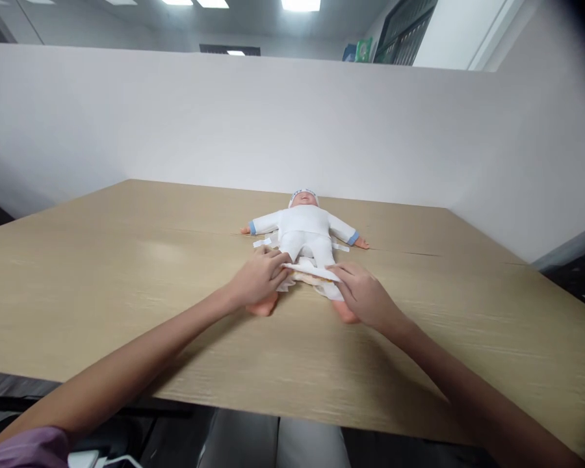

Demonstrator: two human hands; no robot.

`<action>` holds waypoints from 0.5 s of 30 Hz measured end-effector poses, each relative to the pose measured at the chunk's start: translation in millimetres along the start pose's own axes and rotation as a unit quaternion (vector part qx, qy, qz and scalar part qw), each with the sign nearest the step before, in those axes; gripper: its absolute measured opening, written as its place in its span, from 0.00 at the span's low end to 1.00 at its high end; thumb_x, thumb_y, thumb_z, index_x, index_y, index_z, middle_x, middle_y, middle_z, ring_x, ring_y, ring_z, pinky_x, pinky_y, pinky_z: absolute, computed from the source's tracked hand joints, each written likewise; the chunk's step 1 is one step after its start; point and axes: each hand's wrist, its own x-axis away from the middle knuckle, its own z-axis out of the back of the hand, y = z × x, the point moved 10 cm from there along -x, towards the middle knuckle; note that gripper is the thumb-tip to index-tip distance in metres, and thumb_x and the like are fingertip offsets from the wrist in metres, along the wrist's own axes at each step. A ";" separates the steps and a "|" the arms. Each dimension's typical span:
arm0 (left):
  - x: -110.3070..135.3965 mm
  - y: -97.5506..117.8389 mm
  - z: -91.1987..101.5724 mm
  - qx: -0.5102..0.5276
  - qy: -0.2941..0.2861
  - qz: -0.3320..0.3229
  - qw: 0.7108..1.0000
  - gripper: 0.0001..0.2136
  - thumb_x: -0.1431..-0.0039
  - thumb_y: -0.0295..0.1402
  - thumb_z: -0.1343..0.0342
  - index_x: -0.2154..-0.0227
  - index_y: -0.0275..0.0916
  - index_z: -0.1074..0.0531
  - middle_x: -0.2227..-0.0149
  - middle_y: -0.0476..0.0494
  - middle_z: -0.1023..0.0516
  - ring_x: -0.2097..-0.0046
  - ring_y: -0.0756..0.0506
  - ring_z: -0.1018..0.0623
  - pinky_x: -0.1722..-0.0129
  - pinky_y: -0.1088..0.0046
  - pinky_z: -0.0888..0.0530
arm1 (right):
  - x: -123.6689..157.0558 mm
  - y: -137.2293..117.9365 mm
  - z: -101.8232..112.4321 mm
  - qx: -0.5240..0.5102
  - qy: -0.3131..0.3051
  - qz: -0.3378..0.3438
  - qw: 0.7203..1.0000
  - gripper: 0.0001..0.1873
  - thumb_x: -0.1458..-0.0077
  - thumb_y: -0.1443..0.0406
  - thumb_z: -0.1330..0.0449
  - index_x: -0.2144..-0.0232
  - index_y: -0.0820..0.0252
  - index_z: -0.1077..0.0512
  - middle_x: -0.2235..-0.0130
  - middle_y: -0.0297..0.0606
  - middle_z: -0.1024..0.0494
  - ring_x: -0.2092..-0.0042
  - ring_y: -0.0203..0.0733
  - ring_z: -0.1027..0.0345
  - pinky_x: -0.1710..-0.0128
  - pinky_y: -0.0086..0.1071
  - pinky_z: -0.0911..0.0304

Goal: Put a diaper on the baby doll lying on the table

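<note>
A baby doll (305, 222) in a white suit with blue cuffs and a printed cap lies on its back, arms spread and feet toward me. Between its legs is a white diaper (316, 270), with side tabs showing near the doll's hips. My left hand (262, 276) pinches the diaper's front edge at its left end, above one foot. At the right end of that edge, my right hand (363, 291) has its fingers closed on the diaper, above the other foot. The edge is stretched between both hands, and a yellowish patterned strip shows beneath it.
The doll lies on a wide wooden table (127, 260). A white partition (224, 123) rises behind the table's far edge and continues on the right. Below the near edge are my legs and a white object with a cable (85, 459).
</note>
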 end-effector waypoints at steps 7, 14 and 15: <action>-75.2 -54.8 21.7 0.226 0.085 0.042 0.970 0.21 0.33 0.50 0.48 0.53 0.37 0.23 0.46 0.39 0.22 0.43 0.36 0.26 0.38 0.58 0.33 | -80.7 56.6 22.5 -0.182 0.151 -0.107 0.966 0.15 0.35 0.58 0.48 0.58 0.58 0.24 0.49 0.46 0.22 0.44 0.52 0.31 0.40 0.44 0.39; -113.2 -97.9 -13.9 0.426 0.071 0.156 0.888 0.26 0.39 0.52 0.42 0.48 0.36 0.24 0.52 0.37 0.17 0.47 0.36 0.22 0.43 0.60 0.28 | -133.5 114.3 -24.3 -0.295 0.112 -0.226 0.922 0.21 0.40 0.53 0.49 0.62 0.59 0.23 0.55 0.42 0.17 0.51 0.51 0.26 0.45 0.44 0.34; -110.0 -98.4 -17.3 0.438 0.067 0.164 0.881 0.26 0.40 0.53 0.41 0.50 0.36 0.24 0.53 0.38 0.17 0.49 0.36 0.21 0.44 0.61 0.27 | -132.5 116.1 -29.3 -0.308 0.108 -0.228 0.917 0.21 0.40 0.52 0.49 0.62 0.59 0.23 0.55 0.42 0.17 0.51 0.50 0.26 0.45 0.42 0.33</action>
